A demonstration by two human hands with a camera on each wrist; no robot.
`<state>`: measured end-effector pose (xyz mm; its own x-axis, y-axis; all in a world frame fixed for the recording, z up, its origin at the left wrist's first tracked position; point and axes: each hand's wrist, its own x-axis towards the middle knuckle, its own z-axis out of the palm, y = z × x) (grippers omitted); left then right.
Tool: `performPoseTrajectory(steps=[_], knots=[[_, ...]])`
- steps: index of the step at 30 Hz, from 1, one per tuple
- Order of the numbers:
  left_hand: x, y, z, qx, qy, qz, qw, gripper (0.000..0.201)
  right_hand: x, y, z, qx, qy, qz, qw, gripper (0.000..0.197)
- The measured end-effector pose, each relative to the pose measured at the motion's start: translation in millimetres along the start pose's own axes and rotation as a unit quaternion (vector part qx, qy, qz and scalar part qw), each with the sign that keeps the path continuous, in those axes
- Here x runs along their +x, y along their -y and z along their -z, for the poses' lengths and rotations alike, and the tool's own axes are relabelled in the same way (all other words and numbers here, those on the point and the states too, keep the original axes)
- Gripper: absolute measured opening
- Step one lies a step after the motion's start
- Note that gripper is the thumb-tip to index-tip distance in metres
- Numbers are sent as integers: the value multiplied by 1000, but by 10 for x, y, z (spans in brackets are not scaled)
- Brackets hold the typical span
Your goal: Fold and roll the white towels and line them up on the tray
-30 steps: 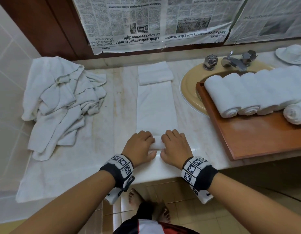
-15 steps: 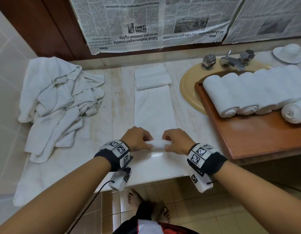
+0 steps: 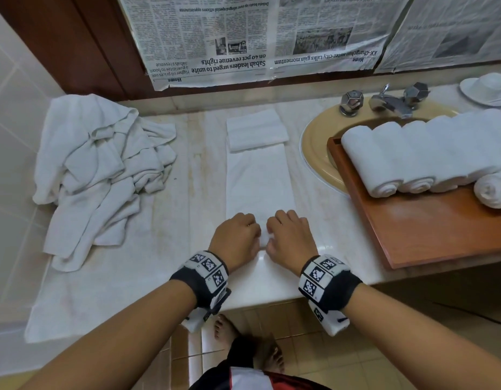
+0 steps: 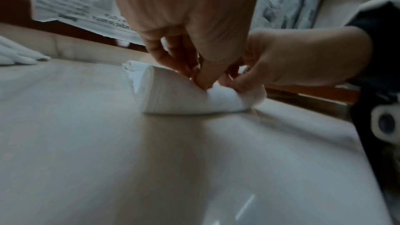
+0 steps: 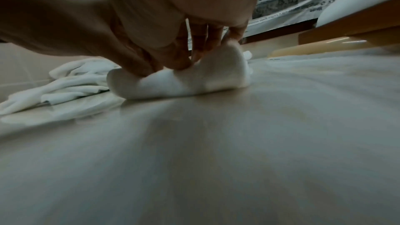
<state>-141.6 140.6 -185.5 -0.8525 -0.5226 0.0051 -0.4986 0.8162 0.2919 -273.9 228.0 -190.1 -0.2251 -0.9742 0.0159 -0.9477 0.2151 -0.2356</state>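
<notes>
A white towel [image 3: 259,181], folded into a long strip, lies on the marble counter and runs away from me. Its near end is rolled into a small roll [image 4: 184,98] [image 5: 184,81]. My left hand [image 3: 238,236] [image 4: 190,67] and right hand [image 3: 288,237] [image 5: 173,57] sit side by side on that roll, fingers curled over it and pinching it. A folded towel [image 3: 256,129] lies on the strip's far end. The wooden tray [image 3: 429,229] at the right holds several rolled towels [image 3: 412,153] in a row.
A heap of crumpled white towels [image 3: 103,167] lies at the left of the counter. The tray rests over a yellow sink [image 3: 316,153] with a chrome tap [image 3: 389,101]. A white dish [image 3: 488,88] sits far right. Newspaper [image 3: 243,38] covers the wall behind.
Both hands have rolled the towel's near end forward, away from the counter edge. They lifted and pinched the roll half a second ago and now press down on it again, close together.
</notes>
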Motion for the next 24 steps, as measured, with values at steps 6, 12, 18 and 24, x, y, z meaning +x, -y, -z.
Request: performPoseTrajectory(steps=[6, 12, 18, 24], knots=[[18, 69, -17, 60, 2, -52, 997, 36, 38, -33, 33, -65, 40, 52, 996, 41], [91, 92, 147, -4, 62, 28, 998, 27, 136, -124, 173, 13, 110, 55, 992, 30], [153, 255, 289, -171, 152, 144, 963, 20, 287, -217, 330, 144, 235, -38, 960, 28], [74, 193, 26, -79, -71, 83, 991, 8, 306, -53, 190, 40, 62, -57, 996, 18]])
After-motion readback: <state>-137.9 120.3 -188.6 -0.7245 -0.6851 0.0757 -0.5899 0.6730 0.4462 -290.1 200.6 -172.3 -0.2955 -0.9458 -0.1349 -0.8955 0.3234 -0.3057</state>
